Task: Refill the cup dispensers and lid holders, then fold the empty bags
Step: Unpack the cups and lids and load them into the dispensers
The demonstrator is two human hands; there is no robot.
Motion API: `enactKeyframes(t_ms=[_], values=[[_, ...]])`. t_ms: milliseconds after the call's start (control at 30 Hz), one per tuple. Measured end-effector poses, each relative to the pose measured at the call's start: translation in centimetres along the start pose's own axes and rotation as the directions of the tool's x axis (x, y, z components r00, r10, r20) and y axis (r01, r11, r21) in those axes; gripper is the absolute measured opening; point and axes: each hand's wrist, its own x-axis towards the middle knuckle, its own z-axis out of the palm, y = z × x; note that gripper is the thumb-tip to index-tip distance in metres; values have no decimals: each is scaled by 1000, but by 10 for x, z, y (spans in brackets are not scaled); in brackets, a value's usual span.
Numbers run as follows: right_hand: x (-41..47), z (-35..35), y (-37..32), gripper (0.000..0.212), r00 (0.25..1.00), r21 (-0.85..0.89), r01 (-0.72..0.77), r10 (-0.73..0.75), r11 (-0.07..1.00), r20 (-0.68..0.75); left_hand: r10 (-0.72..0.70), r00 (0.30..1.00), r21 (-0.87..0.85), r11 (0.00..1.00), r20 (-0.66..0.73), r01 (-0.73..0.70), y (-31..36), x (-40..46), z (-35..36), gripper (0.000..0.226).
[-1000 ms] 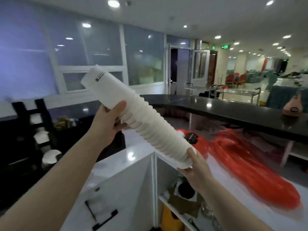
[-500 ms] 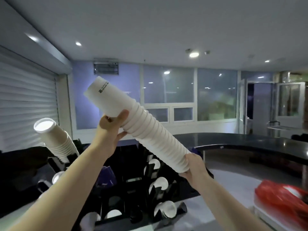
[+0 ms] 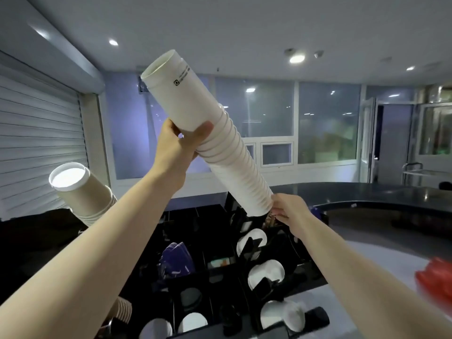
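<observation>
A long stack of white paper cups (image 3: 220, 143) slants from upper left down to lower right in the head view. My left hand (image 3: 179, 140) grips it below the top cup. My right hand (image 3: 285, 211) holds its lower end, just above the black cup and lid rack (image 3: 220, 277). Another stack of white cups (image 3: 83, 194) sticks out of the rack at the left. White lids (image 3: 266, 275) sit in the rack's right-hand slots. A red plastic bag (image 3: 435, 277) lies at the right edge.
A dark curved counter (image 3: 367, 194) runs behind the rack. A blue packet (image 3: 176, 263) stands in a middle slot. A short stack of cups (image 3: 123, 311) pokes out low on the left. A roller shutter (image 3: 36, 143) covers the left wall.
The stack has tilted steeper, its top end raised and its lower end brought down to the rack. The camera has turned left and dipped toward the rack.
</observation>
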Motion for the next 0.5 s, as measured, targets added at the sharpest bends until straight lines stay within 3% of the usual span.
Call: enactKeyframes(t_ms=[233,500], values=[[67,8,-6,26,993,-132,-13,28,991,114,71,997,98,993,-18,-69,-27,44,22,60],[145,7,8,32,971,-137,-102,128,985,200,53,999,194,980,-3,-51,-73,79,47,77]])
